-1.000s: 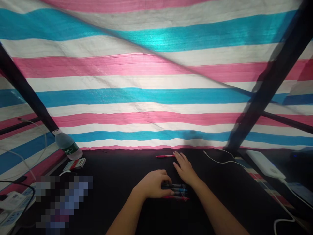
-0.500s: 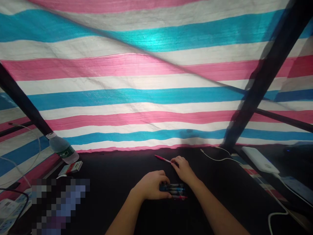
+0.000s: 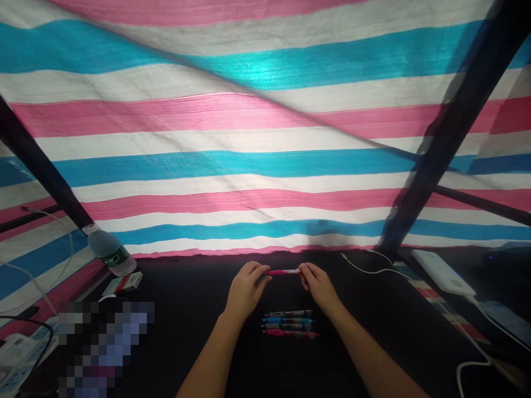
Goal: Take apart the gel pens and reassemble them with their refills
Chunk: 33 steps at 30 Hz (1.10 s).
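A pink pen (image 3: 284, 272) with a clear barrel lies level between my two hands, above the black tabletop. My left hand (image 3: 248, 287) pinches its pink end between thumb and fingers. At the other end, my right hand (image 3: 317, 284) grips the clear part, and its fingers cover the tip. Just nearer to me, several pens lie side by side in a row: a dark one (image 3: 286, 314) farthest off, a blue pen (image 3: 286, 320) after it, and a pink pen (image 3: 286, 333) closest to me. Neither hand touches that row.
A water bottle (image 3: 110, 251) and a small box (image 3: 122, 283) stand at the left, near a power strip (image 3: 14, 365). On the right are a white power bank (image 3: 442, 272) and a white cable (image 3: 373, 271). Striped sheeting (image 3: 232, 163) hangs behind the table.
My left hand has left the row of pens and moved up and away to the pink pen's end. The pen, tilted before, now lies level between both hands.
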Tool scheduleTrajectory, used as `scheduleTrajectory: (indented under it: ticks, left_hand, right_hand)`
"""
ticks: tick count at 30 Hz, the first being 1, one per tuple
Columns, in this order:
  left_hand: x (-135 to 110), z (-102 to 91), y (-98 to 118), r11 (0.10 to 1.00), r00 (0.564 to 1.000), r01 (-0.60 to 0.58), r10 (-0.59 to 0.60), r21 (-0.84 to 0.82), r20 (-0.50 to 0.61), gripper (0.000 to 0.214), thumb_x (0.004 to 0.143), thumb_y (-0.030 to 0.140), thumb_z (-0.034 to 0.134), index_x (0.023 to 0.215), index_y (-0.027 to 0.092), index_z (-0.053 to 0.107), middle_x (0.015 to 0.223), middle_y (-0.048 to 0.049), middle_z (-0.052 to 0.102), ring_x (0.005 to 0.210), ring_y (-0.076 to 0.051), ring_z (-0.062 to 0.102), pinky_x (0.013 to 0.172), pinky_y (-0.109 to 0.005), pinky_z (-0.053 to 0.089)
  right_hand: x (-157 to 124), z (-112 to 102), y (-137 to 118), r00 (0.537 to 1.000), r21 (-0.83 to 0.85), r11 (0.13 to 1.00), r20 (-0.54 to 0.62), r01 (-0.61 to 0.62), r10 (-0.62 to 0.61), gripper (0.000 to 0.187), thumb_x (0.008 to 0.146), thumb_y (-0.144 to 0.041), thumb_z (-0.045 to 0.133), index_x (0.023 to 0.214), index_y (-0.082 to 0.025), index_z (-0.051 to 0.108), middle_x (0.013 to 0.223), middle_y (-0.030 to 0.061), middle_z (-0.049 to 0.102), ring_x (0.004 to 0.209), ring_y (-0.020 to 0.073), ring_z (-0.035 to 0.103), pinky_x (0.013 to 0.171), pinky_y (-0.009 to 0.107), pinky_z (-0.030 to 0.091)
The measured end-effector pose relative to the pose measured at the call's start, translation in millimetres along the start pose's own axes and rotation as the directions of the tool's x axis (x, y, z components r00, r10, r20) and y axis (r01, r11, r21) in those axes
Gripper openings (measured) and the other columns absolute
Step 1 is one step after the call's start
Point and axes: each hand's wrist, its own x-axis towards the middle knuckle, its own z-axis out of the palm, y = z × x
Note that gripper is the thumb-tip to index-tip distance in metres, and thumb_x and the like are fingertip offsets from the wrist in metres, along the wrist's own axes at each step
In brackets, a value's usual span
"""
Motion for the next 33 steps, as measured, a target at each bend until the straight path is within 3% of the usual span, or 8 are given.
scheduleTrajectory:
  ticks: [9,13,19,24,29,33]
  left_hand:
    - [-2.3,4.5,1.9,0.989,0.997,0.055,-0.049,-0.137,0.053,0.019,0.101,0.033,0.055,0.108,0.025,0.071,0.095,-0.0044,0.071,0.088,-0.019,0.067,0.081,-0.029,0.051]
    - [-1.5,2.5,2.3,0.982,0.993,0.101,-0.090,-0.157,0.072,0.021,0.102,0.032,0.050,0.100,0.023,0.069,0.092,-0.0038,0.070,0.084,-0.018,0.065,0.077,-0.029,0.050]
    - [-1.3,1.1,2.4,0.986,0.988,0.125,-0.114,-0.108,0.100,0.042,0.107,0.035,0.036,0.078,0.020,0.064,0.074,-0.0014,0.061,0.071,-0.017,0.060,0.070,-0.029,0.045]
    - [-1.1,1.5,8.5,0.976,0.991,0.121,-0.107,-0.184,0.080,0.021,0.098,0.040,0.059,0.104,0.023,0.068,0.094,-0.0030,0.068,0.083,-0.018,0.063,0.072,-0.027,0.046]
    - [-1.9,2.5,8.3,0.984,0.978,0.161,-0.148,-0.079,0.148,0.042,0.106,0.039,0.041,0.081,0.021,0.069,0.075,-0.0026,0.067,0.074,-0.019,0.063,0.071,-0.029,0.044]
    - [-1.9,2.5,7.4,0.989,0.984,0.137,-0.131,-0.048,0.122,0.023,0.095,0.042,0.064,0.106,0.022,0.069,0.095,-0.0040,0.072,0.086,-0.022,0.064,0.075,-0.030,0.045]
  right_hand:
    - [0.5,-0.8,0.2,0.998,0.122,0.991,-0.019,-0.057,0.060,0.049,0.084,-0.067,0.066,0.070,-0.021,0.062,0.055,-0.0028,0.052,0.044,0.0133,0.043,0.043,0.027,0.030]
    - [-1.9,0.4,0.0,1.000,0.096,0.995,-0.019,0.009,-0.007,0.044,0.085,-0.064,0.068,0.077,-0.021,0.068,0.057,-0.0025,0.054,0.045,0.0138,0.046,0.044,0.027,0.033]
    - [-6.6,1.8,-3.9,0.997,0.084,0.994,-0.026,0.074,-0.072,0.040,0.089,-0.060,0.067,0.080,-0.021,0.069,0.059,-0.0014,0.056,0.047,0.0139,0.048,0.046,0.027,0.035]
    - [-7.3,1.8,-5.0,0.997,0.058,0.995,-0.025,0.078,-0.077,0.041,0.090,-0.060,0.065,0.081,-0.021,0.069,0.060,-0.0016,0.053,0.048,0.0145,0.047,0.047,0.028,0.035]
    - [-7.4,0.9,1.9,0.995,0.020,0.995,-0.001,0.102,-0.102,0.039,0.094,-0.059,0.061,0.088,-0.021,0.069,0.063,-0.0016,0.054,0.052,0.0151,0.049,0.050,0.028,0.037]
    - [-8.0,-0.1,5.3,0.992,-0.021,0.992,0.019,0.124,-0.124,0.038,0.096,-0.057,0.059,0.092,-0.021,0.069,0.065,-0.0015,0.056,0.055,0.0151,0.051,0.052,0.028,0.038]
